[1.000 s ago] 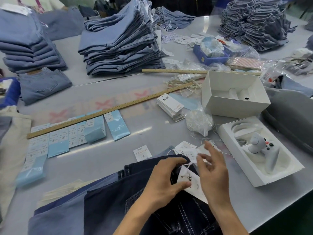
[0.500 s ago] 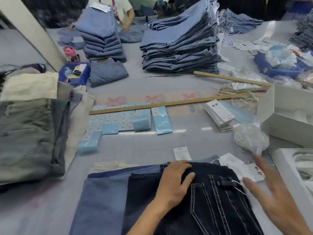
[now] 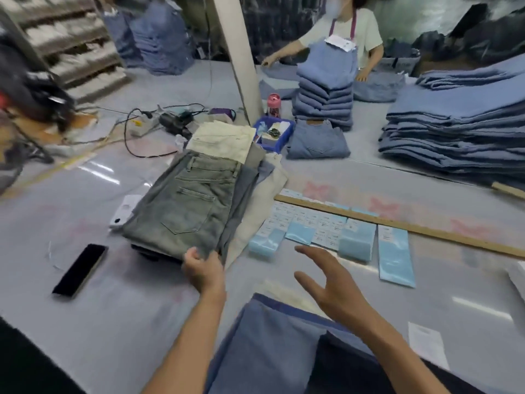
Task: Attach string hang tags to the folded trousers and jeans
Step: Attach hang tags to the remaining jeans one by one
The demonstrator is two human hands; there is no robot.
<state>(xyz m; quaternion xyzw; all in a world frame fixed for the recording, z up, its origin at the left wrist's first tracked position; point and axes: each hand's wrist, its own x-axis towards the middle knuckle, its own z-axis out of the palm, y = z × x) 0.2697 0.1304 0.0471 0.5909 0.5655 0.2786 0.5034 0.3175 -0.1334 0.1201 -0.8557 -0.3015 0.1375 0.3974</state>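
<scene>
On the grey desk, the left hand grips the near edge of the folded grey-green trousers, fingers curled round the cloth at the stack's six o'clock corner. These trousers top a small pile of folded garments, with a cream pair showing at twelve o'clock of it. The right hand hovers spread wide, fingers apart, holding nothing, just above the desk at three o'clock of the left hand. Below both forearms, at six o'clock, lie blue and dark folded jeans. Pale blue label packets lie in a row at one o'clock of the right hand, along a wooden ruler. A black phone rests at nine o'clock of the left hand. Tall stacks of blue jeans stand at two o'clock.
</scene>
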